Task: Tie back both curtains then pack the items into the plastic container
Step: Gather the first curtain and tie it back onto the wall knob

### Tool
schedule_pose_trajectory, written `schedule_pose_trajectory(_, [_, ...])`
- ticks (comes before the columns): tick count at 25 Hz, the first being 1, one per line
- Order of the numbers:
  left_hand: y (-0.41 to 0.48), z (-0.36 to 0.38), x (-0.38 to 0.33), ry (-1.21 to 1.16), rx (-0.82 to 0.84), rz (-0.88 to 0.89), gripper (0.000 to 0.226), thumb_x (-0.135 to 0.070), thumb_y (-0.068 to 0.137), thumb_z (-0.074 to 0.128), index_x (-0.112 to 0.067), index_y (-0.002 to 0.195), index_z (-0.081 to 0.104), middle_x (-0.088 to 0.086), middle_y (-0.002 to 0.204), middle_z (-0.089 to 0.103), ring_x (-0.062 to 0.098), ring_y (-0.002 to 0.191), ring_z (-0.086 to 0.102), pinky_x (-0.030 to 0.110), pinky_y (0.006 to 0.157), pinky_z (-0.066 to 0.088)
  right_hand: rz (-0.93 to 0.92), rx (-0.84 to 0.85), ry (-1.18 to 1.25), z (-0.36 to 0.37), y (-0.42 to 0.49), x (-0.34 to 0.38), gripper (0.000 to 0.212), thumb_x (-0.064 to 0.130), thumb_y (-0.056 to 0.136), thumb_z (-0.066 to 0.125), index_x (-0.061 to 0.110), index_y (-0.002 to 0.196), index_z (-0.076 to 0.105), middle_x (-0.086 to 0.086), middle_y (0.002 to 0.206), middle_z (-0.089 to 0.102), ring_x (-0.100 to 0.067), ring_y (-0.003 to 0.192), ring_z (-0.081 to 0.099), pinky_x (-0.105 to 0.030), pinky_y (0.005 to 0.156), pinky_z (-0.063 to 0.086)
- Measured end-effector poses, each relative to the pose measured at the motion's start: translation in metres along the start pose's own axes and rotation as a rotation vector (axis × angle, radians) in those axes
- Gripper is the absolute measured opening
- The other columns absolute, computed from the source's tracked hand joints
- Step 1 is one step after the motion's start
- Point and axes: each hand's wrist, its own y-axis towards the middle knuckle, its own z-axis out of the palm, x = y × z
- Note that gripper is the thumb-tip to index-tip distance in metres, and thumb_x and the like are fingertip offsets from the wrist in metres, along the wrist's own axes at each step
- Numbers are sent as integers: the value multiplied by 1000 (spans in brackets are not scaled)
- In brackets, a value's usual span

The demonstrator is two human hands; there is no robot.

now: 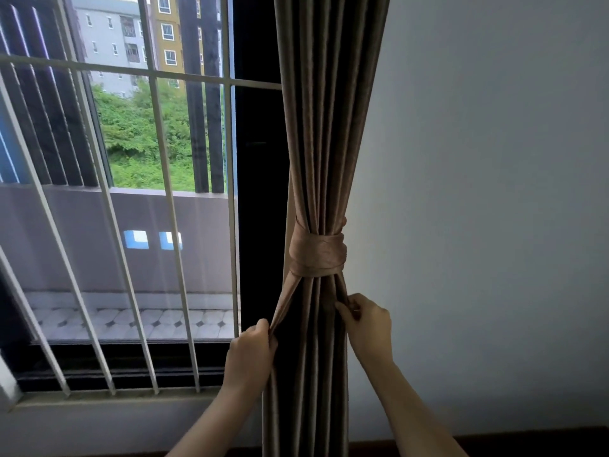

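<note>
A brown curtain (324, 127) hangs gathered at the right side of the window. A lighter fabric tie-back (316, 253) is wrapped around it in a knot at mid height. One end of the tie runs down and left into my left hand (252, 349), which is closed on it. Just below the knot on the right, my right hand (367, 319) pinches the other end against the curtain folds. The plastic container and the items are not in view, and only this one curtain shows.
White window bars (155, 133) cover the glass to the left, with a dark frame (260, 199) beside the curtain. A bare pale wall (487, 192) fills the right side. A dark ledge (494, 445) runs along the bottom edge.
</note>
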Motion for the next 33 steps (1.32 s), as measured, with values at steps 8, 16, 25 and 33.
schedule_pose_trajectory(8, [-14, 0, -12, 91, -53, 29, 13, -4, 88, 56, -5, 76, 52, 11, 65, 62, 31, 58, 63, 30, 46, 37, 18, -39, 30, -3, -4, -12, 16, 21, 88, 63, 11, 76, 65, 7, 61, 58, -4, 55, 52, -14, 53, 35])
schedule_pose_trajectory(16, [-2, -20, -9, -95, -114, 227, 16, -18, 88, 60, -7, 80, 52, -1, 59, 52, 20, 50, 51, 29, 49, 41, 43, -113, 111, -21, -2, 7, 12, 25, 83, 67, 17, 92, 64, 7, 76, 63, -6, 64, 59, -20, 63, 43])
schedule_pose_trajectory(25, [30, -10, -11, -171, -33, 100, 31, -36, 83, 66, -9, 99, 61, 9, 112, 52, 22, 97, 55, 36, 82, 52, -33, 65, -41, 8, 7, 33, 33, 39, 83, 66, 15, 106, 68, -4, 120, 53, -18, 102, 57, -21, 84, 40])
schedule_pose_trajectory(33, [3, 8, -20, -33, -140, 359, 15, -10, 89, 58, -1, 77, 59, 9, 61, 59, 24, 49, 58, 35, 45, 53, 2, -15, -4, 12, -13, 5, 21, 19, 87, 63, 7, 104, 68, -8, 100, 70, -21, 87, 66, -21, 75, 45])
